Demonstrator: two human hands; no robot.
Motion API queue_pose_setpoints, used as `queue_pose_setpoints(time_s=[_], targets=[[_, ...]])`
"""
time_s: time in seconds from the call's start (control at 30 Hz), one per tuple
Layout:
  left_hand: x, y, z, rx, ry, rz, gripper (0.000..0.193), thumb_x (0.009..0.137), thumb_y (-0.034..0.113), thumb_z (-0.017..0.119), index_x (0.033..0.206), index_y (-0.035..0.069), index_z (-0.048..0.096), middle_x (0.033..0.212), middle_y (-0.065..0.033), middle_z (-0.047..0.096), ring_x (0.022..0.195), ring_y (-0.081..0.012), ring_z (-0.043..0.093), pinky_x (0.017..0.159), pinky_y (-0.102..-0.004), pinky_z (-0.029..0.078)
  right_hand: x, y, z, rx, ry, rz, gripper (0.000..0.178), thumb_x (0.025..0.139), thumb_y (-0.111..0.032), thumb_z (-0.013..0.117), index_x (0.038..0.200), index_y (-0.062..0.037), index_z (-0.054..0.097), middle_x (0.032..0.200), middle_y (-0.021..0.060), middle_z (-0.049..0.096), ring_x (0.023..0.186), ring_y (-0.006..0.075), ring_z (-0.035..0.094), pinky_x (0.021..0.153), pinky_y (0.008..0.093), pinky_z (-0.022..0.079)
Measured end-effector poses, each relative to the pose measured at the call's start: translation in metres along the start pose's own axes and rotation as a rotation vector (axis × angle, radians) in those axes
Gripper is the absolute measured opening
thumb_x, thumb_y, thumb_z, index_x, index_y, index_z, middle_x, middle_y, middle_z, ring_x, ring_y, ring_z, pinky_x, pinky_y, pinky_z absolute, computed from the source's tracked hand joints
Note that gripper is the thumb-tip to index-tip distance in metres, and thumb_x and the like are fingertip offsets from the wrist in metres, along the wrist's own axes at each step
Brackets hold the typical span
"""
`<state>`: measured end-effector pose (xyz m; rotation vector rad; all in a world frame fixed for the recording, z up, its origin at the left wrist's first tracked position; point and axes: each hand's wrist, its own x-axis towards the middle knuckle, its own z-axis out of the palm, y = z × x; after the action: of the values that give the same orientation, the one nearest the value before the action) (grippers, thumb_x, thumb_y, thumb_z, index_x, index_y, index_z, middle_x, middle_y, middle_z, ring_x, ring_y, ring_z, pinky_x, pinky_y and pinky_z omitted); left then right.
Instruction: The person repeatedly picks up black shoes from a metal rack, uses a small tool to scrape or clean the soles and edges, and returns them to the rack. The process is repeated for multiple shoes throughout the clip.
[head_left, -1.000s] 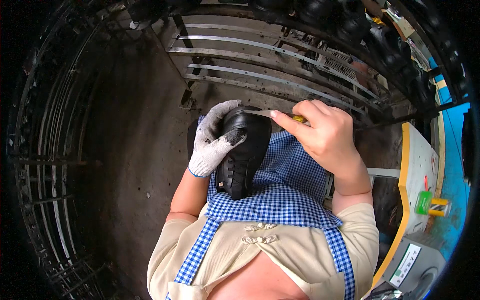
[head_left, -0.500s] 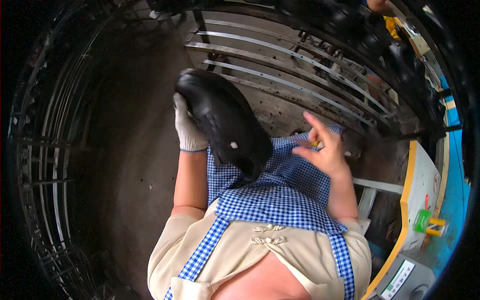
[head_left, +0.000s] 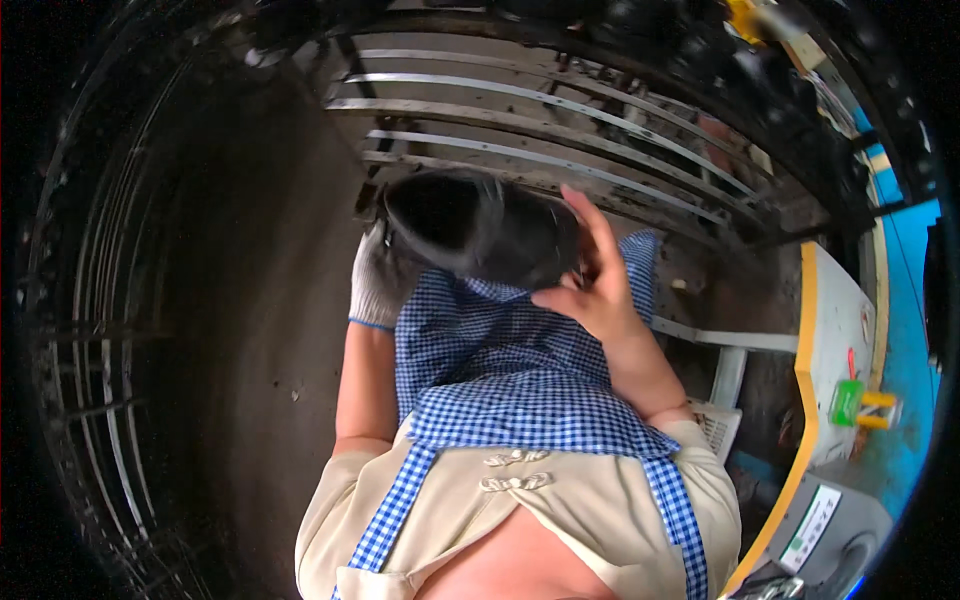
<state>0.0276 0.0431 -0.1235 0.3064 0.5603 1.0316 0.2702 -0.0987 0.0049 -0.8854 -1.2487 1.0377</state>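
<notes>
A black shoe [head_left: 520, 235] lies sideways in front of my apron, its dark opening to the left and its other end to the right. My left hand [head_left: 385, 275], in a white knitted glove, is closed on the opening end, with its fingers partly hidden behind the shoe. My bare right hand [head_left: 600, 270] spans the right end, forefinger along the top and thumb below. Its remaining fingers are curled and partly blurred, so anything small between them cannot be made out.
Long metal rails of a rack [head_left: 540, 125] run beyond the shoe, with dark shoe-like shapes at the upper right. A yellow-edged white panel [head_left: 835, 330] stands at my right, near a green and yellow container [head_left: 865, 405]. More rack bars [head_left: 110, 400] line the left.
The shoe has turned from steeply slanted to nearly level, its opening now facing up toward me. My right hand has moved left from free air to the shoe's right end.
</notes>
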Motion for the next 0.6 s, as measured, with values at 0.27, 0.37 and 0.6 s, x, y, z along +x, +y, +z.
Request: queue_pose_setpoints(time_s=[0.27,0.37,0.6], targets=[[-0.034,-0.019,0.002,0.197,-0.068,-0.252,0.042,0.1,0.037,0.041,0.126,0.007,0.053,0.117,-0.0132,0.065,0.094,-0.0285,0.068,0.067,-0.0423,0.06,0.016,0.013,-0.009,0.044,0.218,-0.023,0.086,0.074,-0.01,0.083,0.143,-0.0019,0.032,0.122,0.0102,0.055,0.107,0.0164,0.059,0.089,0.0275,0.05],[-0.037,-0.016,0.0,0.185,-0.059,-0.243,0.042,0.1,0.039,0.042,0.125,0.007,0.053,0.114,-0.0121,0.066,0.09,-0.0261,0.068,0.063,-0.0398,0.058,0.019,0.019,-0.018,-0.021,0.22,-0.029,0.084,0.074,-0.014,0.084,0.142,-0.0039,0.036,0.115,0.0066,0.056,0.09,0.0097,0.058,0.076,0.0214,0.049],[-0.031,-0.002,0.018,0.341,0.146,-0.026,0.043,0.099,0.042,0.047,0.124,0.008,0.051,0.103,-0.0084,0.062,0.078,-0.0203,0.063,0.054,-0.0347,0.049,0.013,0.0,-0.065,-0.122,-0.038,0.283,0.067,0.077,-0.016,0.082,0.131,-0.0015,0.046,0.075,-0.0042,0.054,0.056,0.0007,0.041,0.049,0.0187,0.034]])
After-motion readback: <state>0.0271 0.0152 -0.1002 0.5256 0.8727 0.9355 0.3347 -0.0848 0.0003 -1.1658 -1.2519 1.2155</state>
